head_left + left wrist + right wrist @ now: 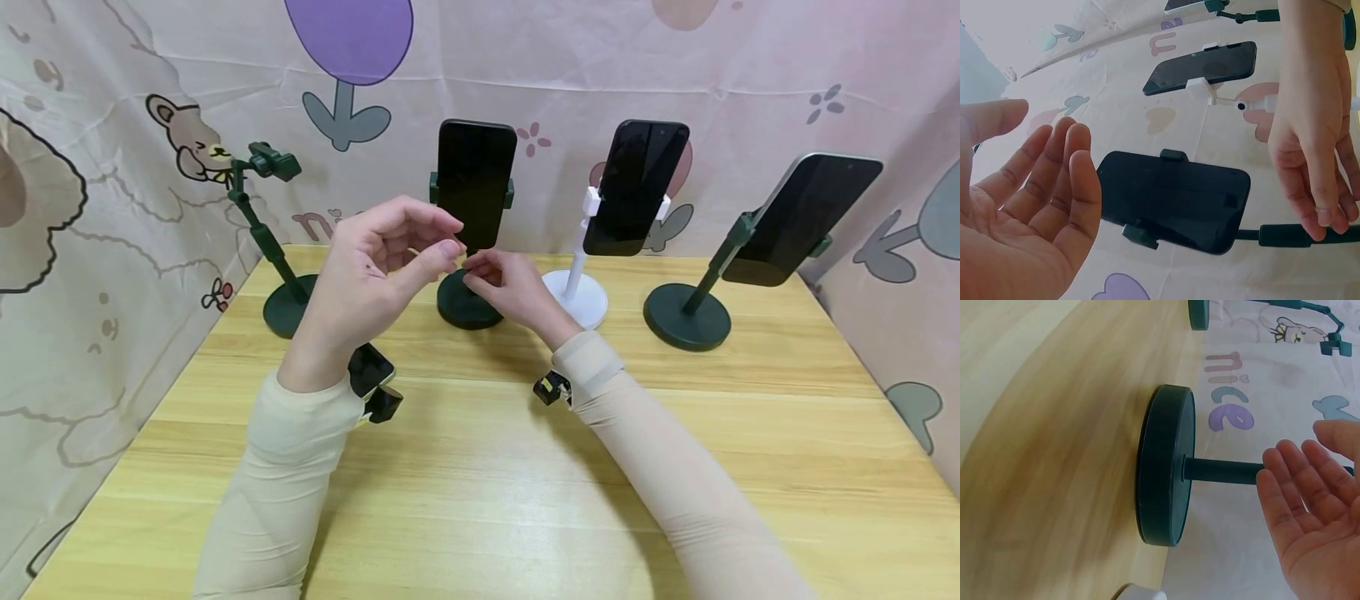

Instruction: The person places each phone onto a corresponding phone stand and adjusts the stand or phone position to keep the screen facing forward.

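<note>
A black phone (477,179) is clamped upright in a dark green phone stand, whose round base (467,312) rests on the table. My left hand (386,271) hovers in front of it, fingers loosely bent and thumb apart from them in the left wrist view, holding nothing. Low beside the stand's pole (1222,470) is my right hand (517,287), also without anything in its grasp. Its relaxed fingertips (1266,478) overlap the pole in the right wrist view; whether they touch it I cannot tell.
Right of the hands, a white stand (588,304) holds a tilted phone (637,187). Farther right, another green stand (686,321) carries a leaning phone (802,217). At left, a green stand (285,312) has no phone in its clamp (273,162). Patterned cloth (540,50) hangs behind the table (480,517).
</note>
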The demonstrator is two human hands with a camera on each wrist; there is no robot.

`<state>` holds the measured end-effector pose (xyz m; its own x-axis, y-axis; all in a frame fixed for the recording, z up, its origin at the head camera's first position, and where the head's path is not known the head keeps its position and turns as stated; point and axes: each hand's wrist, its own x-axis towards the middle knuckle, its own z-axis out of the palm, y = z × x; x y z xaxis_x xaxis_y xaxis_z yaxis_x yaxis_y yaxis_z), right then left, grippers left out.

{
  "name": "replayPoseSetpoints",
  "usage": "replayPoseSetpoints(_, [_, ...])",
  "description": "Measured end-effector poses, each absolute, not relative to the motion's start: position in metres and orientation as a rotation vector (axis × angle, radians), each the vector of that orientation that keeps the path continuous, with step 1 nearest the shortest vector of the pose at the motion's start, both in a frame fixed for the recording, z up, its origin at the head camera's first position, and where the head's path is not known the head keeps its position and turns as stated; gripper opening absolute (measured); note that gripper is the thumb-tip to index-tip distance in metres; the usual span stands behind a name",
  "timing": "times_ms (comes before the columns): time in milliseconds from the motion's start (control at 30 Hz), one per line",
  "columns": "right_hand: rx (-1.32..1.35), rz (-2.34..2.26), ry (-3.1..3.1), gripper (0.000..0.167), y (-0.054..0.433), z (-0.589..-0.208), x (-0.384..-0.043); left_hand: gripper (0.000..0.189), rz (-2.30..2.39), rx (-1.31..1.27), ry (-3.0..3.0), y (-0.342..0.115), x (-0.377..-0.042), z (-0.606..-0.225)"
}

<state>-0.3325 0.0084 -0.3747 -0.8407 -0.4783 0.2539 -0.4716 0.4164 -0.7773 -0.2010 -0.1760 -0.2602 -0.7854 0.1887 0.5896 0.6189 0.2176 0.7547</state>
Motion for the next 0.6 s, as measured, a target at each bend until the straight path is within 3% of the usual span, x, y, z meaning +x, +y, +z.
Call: replayPoseSetpoints(600, [-0.939,-1.34,2.623,0.029,-0.016,-0.377,-0.326,0.02,-1.607,-0.554,-2.217,-0.196,-0.214,-0.263])
